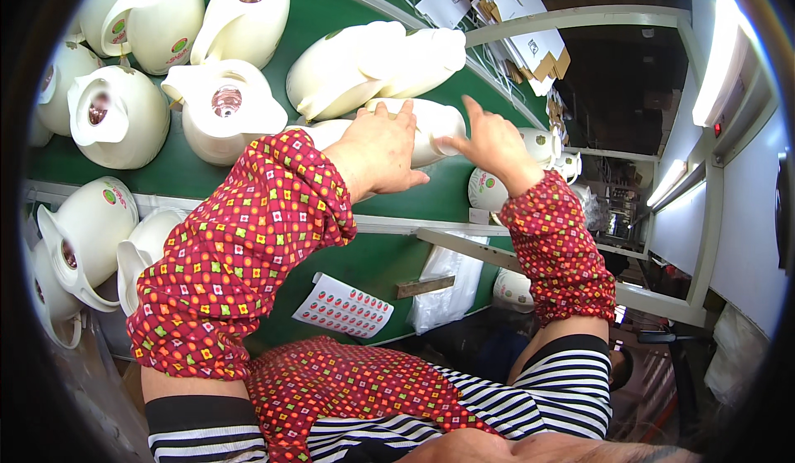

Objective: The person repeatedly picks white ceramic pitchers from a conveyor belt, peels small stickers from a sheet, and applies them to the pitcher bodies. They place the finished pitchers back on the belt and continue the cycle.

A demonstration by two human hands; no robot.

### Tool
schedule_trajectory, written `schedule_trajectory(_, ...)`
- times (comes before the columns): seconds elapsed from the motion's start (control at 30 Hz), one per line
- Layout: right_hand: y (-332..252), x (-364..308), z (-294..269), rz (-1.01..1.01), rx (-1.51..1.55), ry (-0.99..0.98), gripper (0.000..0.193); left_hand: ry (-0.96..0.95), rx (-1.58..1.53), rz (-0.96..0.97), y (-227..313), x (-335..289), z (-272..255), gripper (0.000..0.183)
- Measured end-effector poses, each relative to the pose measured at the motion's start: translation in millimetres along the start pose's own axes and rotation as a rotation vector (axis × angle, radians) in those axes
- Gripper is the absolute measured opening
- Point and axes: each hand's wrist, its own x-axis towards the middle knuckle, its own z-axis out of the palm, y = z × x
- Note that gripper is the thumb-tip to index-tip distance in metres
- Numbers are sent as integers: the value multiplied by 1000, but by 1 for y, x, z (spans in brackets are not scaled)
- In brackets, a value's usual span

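Note:
A cream vacuum jug (439, 122) lies on its side on the green conveyor belt (331, 206). My left hand (379, 150) rests on it, fingers spread across its body and thumb apart. My right hand (494, 142) is at the jug's base end, thumb against it and index finger stretched out; the other fingers are partly hidden. Just beyond, two more cream jugs lie on their sides, one nearer (344, 65) and one behind it (439, 57). To the left, an upright jug (219, 144) shows a shiny pinkish liner through its open top.
Several upright jugs (124, 144) crowd the belt's left. More jugs (95, 214) stand at the lower left. A sticker sheet (344, 306), a small bar (425, 286) and clear plastic bags (447, 306) lie on the near green surface. Flattened cartons (513, 16) are piled beyond the belt.

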Motion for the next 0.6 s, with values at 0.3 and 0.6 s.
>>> schedule_trajectory(0.3, -8, 1, 30, -66, 37, 41, 82, -52, 44, -1, 7, 2, -1, 97)
schedule_trajectory(0.6, -18, 11, 25, 242, -69, 43, 112, 70, -75, -13, 9, 3, -6, 83)
